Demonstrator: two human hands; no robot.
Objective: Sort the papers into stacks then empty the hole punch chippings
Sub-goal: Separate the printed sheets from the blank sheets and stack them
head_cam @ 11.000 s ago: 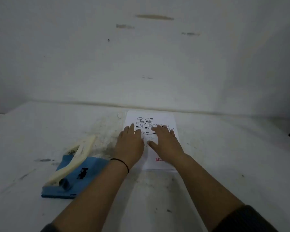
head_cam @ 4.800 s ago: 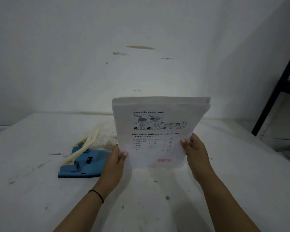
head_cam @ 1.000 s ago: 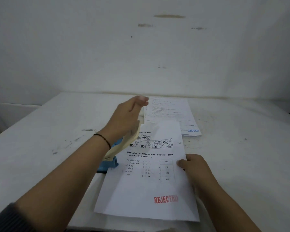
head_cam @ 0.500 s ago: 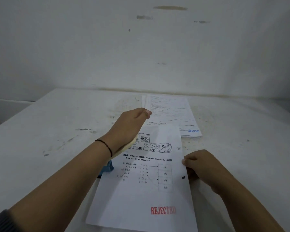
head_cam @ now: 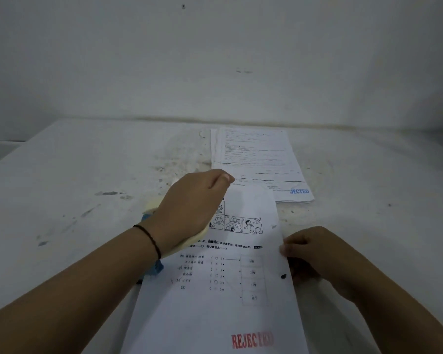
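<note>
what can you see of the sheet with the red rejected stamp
The sheet is thin white paper, lying flat and slightly angled on the white table, its near end running out of view. It carries a row of cartoon panels, printed lines with bracketed marks and boxes, a red REJECTED stamp near the bottom, and a small dark spot by its right edge. The left hand presses the hole punch down over its left edge; the right hand pinches its right edge.

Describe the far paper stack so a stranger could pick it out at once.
On the white table, look toward the wall, beyond both hands. The far stack lies flat there, untouched. Its stamp is blue, whereas the near sheet carries a red one.
</note>
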